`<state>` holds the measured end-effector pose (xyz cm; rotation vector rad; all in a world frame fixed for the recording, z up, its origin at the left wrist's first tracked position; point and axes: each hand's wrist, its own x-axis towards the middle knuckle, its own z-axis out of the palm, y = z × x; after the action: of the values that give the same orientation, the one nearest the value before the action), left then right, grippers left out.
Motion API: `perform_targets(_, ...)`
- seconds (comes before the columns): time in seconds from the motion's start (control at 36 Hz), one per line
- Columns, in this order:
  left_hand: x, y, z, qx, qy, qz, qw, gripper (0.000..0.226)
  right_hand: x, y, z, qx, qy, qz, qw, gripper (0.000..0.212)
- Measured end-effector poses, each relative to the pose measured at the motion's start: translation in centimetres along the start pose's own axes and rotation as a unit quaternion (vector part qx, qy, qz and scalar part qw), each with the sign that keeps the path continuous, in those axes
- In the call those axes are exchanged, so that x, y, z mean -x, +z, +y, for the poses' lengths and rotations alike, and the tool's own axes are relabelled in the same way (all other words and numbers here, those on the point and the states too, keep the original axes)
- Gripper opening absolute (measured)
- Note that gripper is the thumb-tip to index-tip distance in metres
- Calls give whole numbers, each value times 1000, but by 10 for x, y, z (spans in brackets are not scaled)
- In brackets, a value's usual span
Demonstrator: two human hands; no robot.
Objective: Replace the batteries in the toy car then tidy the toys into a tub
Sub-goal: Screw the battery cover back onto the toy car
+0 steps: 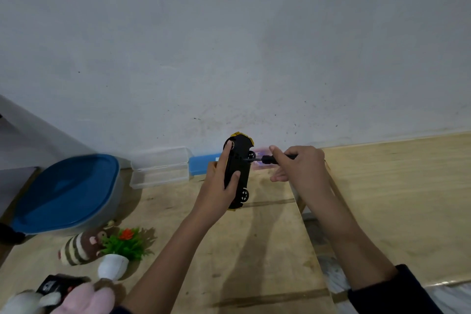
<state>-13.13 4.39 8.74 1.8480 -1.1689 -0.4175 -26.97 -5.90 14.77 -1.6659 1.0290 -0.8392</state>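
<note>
Centre frame: left hand (pixel 224 181) clamping toy car (pixel 239 168), underside out, above worktop (pixel 254 237); right hand (pixel 298 163) wrapped round screwdriver (pixel 267 159), tip at chassis. Keep tip square, push in, turn slowly

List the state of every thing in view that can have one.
car: held on end, underside showing, gripped by the left hand
screwdriver: tip at the car's underside, held by the right hand
tub: lid on
case: open
plant: tipped on its side
</note>
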Motion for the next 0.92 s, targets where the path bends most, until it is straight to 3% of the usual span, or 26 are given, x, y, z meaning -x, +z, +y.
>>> perform_targets(0.11, -3, 5, -9, 27, -14, -14, 999, 63, 1, -1, 6, -10, 4, 8, 1000, 28)
perform_targets(0.22, -6, 10, -17, 48, -28, -18, 998, 63, 1, 1, 13, -43, -6, -37, 998, 11)
perform_targets(0.33, -7, 11, -21, 58, -40, -19, 997, 63, -3, -3, 21, 16, -11, -119, 993, 31)
perform_targets(0.39, -8, 10, -22, 60, -41, -21, 997, 63, -6, -4, 23, 37, -15, -135, 990, 30)
perform_targets(0.53, -13, 10, -22, 58, -46, -19, 997, 63, -8, -3, 23, 43, -19, -119, 992, 16)
perform_targets(0.69, -13, 14, -27, 70, -64, -16, 995, 62, -9, -2, 28, 34, -23, -110, 993, 15)
perform_targets(0.81, -13, 22, -41, 88, -122, -17, 989, 65, -8, -7, 33, -1, -19, -94, 995, 14)
perform_targets(0.92, -12, 34, -55, 86, -210, -66, 972, 73, -6, -15, 43, 7, -14, -81, 997, 17)
